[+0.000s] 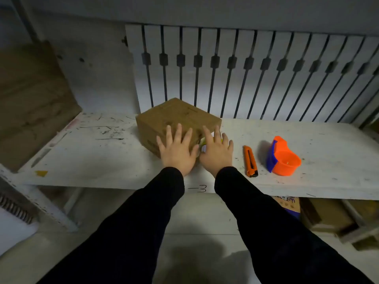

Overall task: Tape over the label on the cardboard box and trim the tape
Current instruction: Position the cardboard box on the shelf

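A small brown cardboard box (176,115) sits on the white workbench (102,160), turned at an angle. My left hand (177,150) lies flat against its near side, fingers spread. My right hand (216,152) presses flat on the box's near right corner, fingers apart. Between the two hands a bit of white and yellow label (202,143) shows; the rest of it is hidden. An orange utility knife (250,161) lies on the bench just right of my right hand. Further right stands an orange and blue tape dispenser (284,156).
A white slatted panel (246,68) rises behind the bench. A brown board (30,95) leans at the left. A small yellow scrap (41,173) lies near the bench's front left edge. Cardboard boxes (328,218) sit on the floor below at the right.
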A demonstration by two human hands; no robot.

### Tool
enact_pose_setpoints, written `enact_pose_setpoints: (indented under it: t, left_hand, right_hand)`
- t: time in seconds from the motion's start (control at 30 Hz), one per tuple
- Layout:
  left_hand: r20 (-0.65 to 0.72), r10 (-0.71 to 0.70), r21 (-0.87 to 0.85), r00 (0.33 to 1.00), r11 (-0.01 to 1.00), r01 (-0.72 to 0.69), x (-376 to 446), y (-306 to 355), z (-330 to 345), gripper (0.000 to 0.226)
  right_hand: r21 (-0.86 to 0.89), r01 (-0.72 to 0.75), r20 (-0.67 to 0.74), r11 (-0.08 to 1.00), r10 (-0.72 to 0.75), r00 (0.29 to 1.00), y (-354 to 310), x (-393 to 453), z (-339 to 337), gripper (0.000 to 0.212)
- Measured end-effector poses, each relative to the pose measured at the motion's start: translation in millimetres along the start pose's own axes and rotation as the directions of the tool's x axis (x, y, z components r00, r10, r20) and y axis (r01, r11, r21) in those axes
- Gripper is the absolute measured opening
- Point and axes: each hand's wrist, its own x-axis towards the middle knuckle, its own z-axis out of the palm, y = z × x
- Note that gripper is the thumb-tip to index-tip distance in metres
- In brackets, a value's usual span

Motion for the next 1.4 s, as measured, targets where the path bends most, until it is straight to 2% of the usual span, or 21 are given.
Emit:
enact_pose_setpoints:
  t: [0.1,0.3,0.57,0.67,0.73,0.77,0.87,1.0,1.07,1.17,1.27,1.33,1.4]
  left_hand:
    - [0.032,-0.007,-0.046,0.999,0.999,0.008,5.1,-1.9,6.8,0.048]
    - [-0.003,0.036,-0.117,0.999,0.993,-0.036,-0.5,-15.3,8.6,0.044]
    - [-0.020,0.043,-0.247,0.999,0.968,-0.046,-14.0,-33.3,-5.8,0.056]
    - [0.017,0.071,-0.287,0.997,0.956,-0.063,-10.7,-37.7,-11.0,0.056]
    - [0.039,0.084,-0.283,0.996,0.957,-0.070,-7.9,-39.6,-14.4,0.059]
    - [0.049,0.085,-0.275,0.995,0.959,-0.068,-7.3,-39.9,-16.1,0.062]
    - [0.048,0.066,-0.235,0.997,0.971,-0.053,-6.6,-40.4,-20.2,0.068]
    - [0.020,0.027,-0.156,0.999,0.987,-0.023,-3.7,-38.9,-22.0,0.053]
    - [-0.018,0.038,-0.068,0.999,0.997,-0.039,-1.6,-33.8,-22.0,0.043]
    - [-0.020,0.060,-0.078,0.998,0.995,-0.061,0.0,-19.7,-21.2,0.043]
    - [-0.014,0.124,-0.116,0.992,0.985,-0.125,3.0,-4.0,-16.2,0.045]
    - [0.002,0.136,-0.141,0.991,0.981,-0.135,5.9,5.5,-13.4,0.047]
    - [0.041,0.126,-0.153,0.991,0.981,-0.119,9.7,15.2,-11.5,0.050]
  right_hand:
    - [-0.043,-0.026,-0.013,0.999,0.025,1.000,1.9,5.5,7.4,0.060]
    - [-0.042,-0.048,-0.039,0.998,0.047,0.998,3.7,0.0,1.8,0.049]
    - [0.062,0.082,-0.116,0.995,-0.074,0.990,-12.9,-25.5,-12.5,0.050]
    - [0.093,0.040,0.030,0.995,-0.043,0.999,-11.2,-13.8,-18.3,0.056]
    - [0.047,0.037,0.136,0.998,-0.043,0.990,-9.0,-8.0,-18.7,0.053]
    - [0.040,0.045,0.143,0.998,-0.051,0.988,-9.0,-8.0,-19.3,0.052]
    - [0.054,0.063,0.043,0.997,-0.066,0.997,-14.3,-14.5,-21.8,0.055]
    - [0.053,0.074,0.008,0.996,-0.075,0.997,-12.9,-16.1,-17.8,0.039]
    - [0.069,0.082,0.001,0.994,-0.082,0.997,-8.4,-14.6,-15.8,0.038]
    - [0.084,0.116,-0.036,0.990,-0.113,0.993,-0.3,-12.9,-14.8,0.039]
    - [0.143,0.064,-0.163,0.988,-0.041,0.986,12.5,-14.4,-15.2,0.041]
    - [0.138,-0.059,-0.211,0.989,0.087,0.973,24.8,-15.0,-14.2,0.048]
    - [0.136,-0.182,-0.196,0.974,0.207,0.959,38.9,-12.7,-11.5,0.054]
